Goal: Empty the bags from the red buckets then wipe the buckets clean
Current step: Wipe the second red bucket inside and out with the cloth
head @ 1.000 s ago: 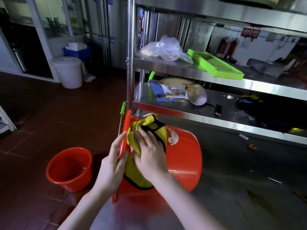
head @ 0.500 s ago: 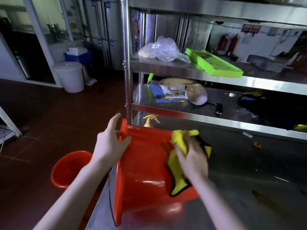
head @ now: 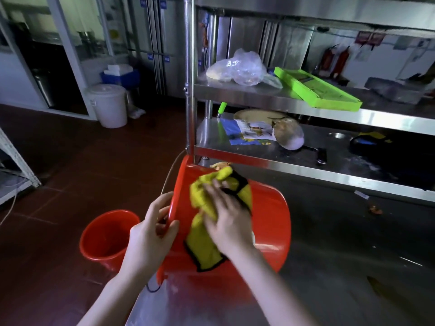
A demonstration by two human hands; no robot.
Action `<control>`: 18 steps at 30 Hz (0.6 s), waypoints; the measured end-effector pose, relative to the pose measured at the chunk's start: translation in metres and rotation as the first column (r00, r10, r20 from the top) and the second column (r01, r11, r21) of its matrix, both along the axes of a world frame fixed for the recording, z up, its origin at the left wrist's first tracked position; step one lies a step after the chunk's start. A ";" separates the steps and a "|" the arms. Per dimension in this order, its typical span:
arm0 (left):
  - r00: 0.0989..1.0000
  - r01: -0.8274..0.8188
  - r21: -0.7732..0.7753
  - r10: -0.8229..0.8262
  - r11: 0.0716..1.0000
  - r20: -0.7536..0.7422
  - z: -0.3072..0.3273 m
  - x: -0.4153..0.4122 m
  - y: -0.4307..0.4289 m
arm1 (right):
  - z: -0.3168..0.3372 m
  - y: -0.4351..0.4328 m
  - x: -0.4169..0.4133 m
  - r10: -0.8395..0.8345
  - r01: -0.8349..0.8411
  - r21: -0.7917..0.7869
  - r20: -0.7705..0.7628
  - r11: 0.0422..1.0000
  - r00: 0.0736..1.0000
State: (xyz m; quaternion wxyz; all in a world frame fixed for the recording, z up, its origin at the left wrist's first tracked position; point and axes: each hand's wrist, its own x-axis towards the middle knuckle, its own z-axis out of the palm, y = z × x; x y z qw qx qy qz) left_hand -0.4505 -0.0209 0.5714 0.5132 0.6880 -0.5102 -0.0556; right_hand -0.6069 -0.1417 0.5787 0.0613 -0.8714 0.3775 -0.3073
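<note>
**Cloth on plastic, bucket pinned on its side**

Centre of the frame, low down: the red bucket (head: 270, 220) lies tipped on its side at the corner of the steel table (head: 341, 255), mouth facing the left of the frame. The left hand (head: 150, 236) has the rim, thumb on one side and fingers curled round the other, clamped on that thin plastic lip. The right hand (head: 228, 222) is flat on the yellow cloth (head: 204, 248), fingers spread and fairly straight, pressing it against the bucket's outer wall; the hand is a touch blurred.

No bag shows in this bucket, so by my read we're well into the wiping. That shell looks light, thin and glossy. It should roll and skid on bare steel, so the rim is the place to anchor it; the wire handle (head: 168, 178) would only swing. The cloth is soft and bunches, so an open palm suits it better than a pinch.

Lower left of the frame, a second red bucket (head: 103, 245) stands upright on the floor.
</note>
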 end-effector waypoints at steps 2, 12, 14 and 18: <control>1.000 -0.006 0.015 0.006 1.000 -0.021 -0.006 -0.002 0.001 | -0.004 -0.026 -0.035 -0.243 0.238 0.073 0.080 0.969 0.967; 1.000 -0.021 0.025 0.021 0.999 0.001 -0.022 0.004 0.021 | 0.014 -0.036 0.041 -0.193 0.215 0.197 -0.123 0.957 0.973; 1.000 -0.014 0.038 0.014 0.999 0.012 -0.022 0.007 0.023 | 0.004 0.001 0.065 -0.044 0.053 0.105 -0.083 0.993 0.996; 0.985 0.110 0.092 -0.096 0.990 -0.144 -0.009 0.016 0.025 | -0.018 0.028 0.050 -0.009 0.003 -0.078 -0.081 0.997 0.997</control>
